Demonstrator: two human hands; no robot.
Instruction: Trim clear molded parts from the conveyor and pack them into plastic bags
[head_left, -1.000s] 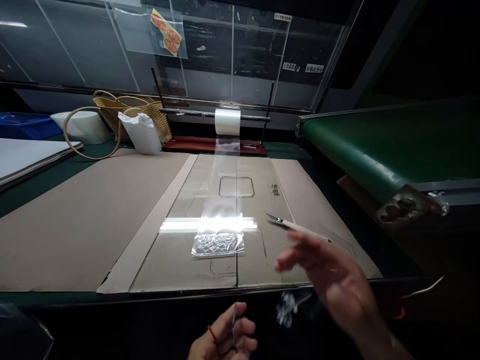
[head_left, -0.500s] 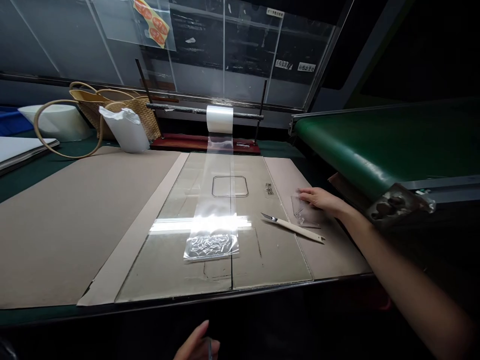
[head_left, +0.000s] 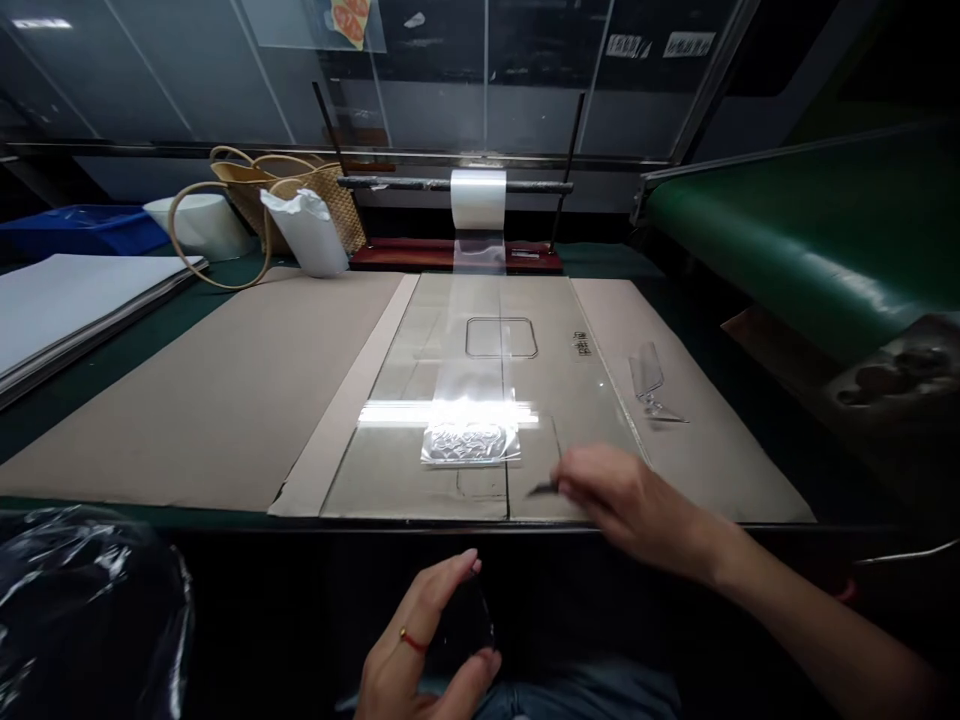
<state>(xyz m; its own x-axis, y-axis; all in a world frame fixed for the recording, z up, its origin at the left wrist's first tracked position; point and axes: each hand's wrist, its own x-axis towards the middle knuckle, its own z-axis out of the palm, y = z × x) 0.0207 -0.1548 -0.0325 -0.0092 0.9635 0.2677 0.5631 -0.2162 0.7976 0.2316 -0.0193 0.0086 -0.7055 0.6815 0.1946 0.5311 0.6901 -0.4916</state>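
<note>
One knife (head_left: 541, 490) in hand (head_left: 634, 500); bag's (head_left: 345, 205) contents hidden.

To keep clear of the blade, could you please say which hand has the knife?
The right hand: the knife blade juts from its fingers. The left hand, wearing a red band, shows none.

Left hand (head_left: 431, 640): thin red ring (head_left: 412, 640), cord-like, small gold-toned bead on it, worn near base of a finger. Right hand (head_left: 619, 495): slim, forearm (head_left: 795, 600) bare, smooth. Lap, below counter (head_left: 112, 350) front edge: blue jeans (head_left: 562, 697), denim look, creased, faded patches; rest of clothing there too dark to tell.
</note>
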